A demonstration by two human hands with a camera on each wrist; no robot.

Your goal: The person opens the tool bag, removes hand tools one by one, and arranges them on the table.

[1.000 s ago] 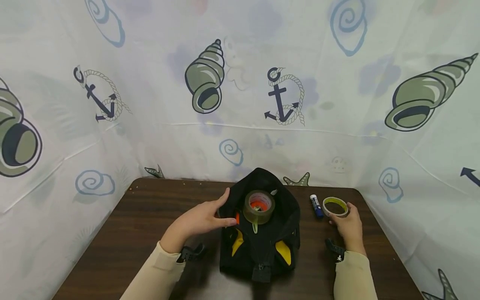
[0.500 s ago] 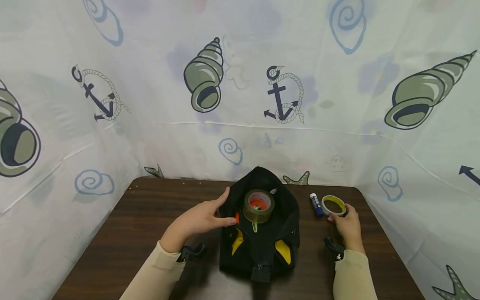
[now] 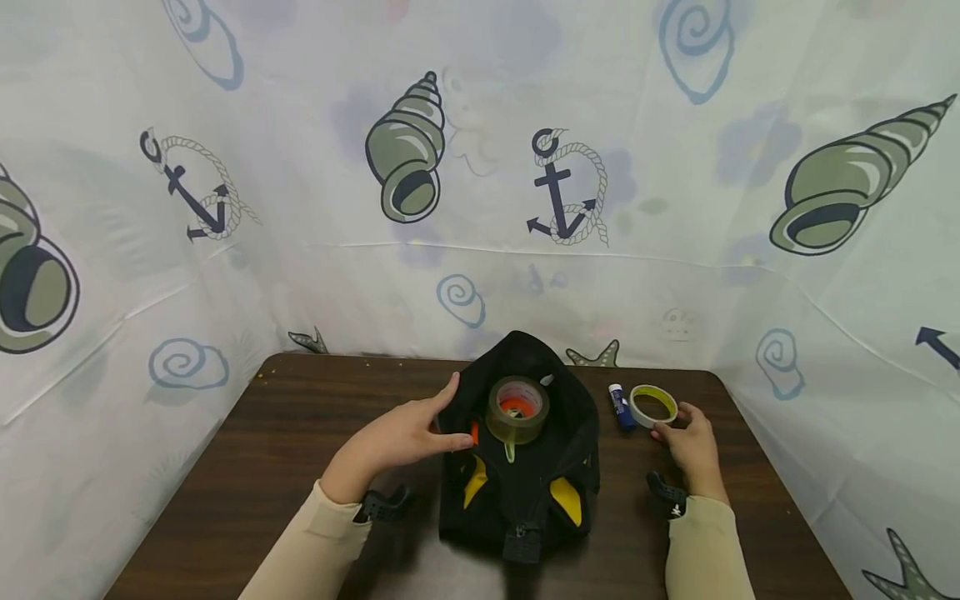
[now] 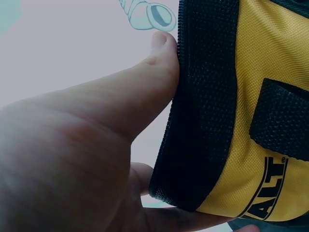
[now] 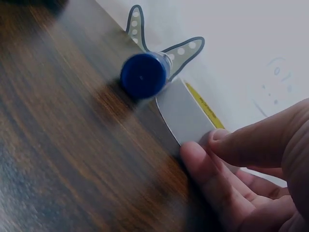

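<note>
A black and yellow tool bag (image 3: 521, 517) stands mid-table with its top open. My left hand (image 3: 405, 433) rests against its left side, thumb and fingers spread straight; in the left wrist view the thumb meets the zippered edge (image 4: 200, 96). A wide roll of brownish packing tape (image 3: 517, 410) sits in the bag's opening, with a bit of orange beside it. To the right, my right hand (image 3: 692, 446) pinches the rim of a white tape roll (image 3: 654, 406), yellow inside, between thumb and fingers. A blue glue stick (image 3: 622, 407) lies close against the roll's left side.
The brown wood-grain table (image 3: 315, 450) reaches back to a white curtain (image 3: 510, 208) printed with shells and anchors. The curtain also runs along both sides. Black straps (image 3: 382, 504) circle both wrists.
My right hand has moved left with the white tape roll, and the glue stick has shifted left beside it. My left hand and the bag have stayed in place.
</note>
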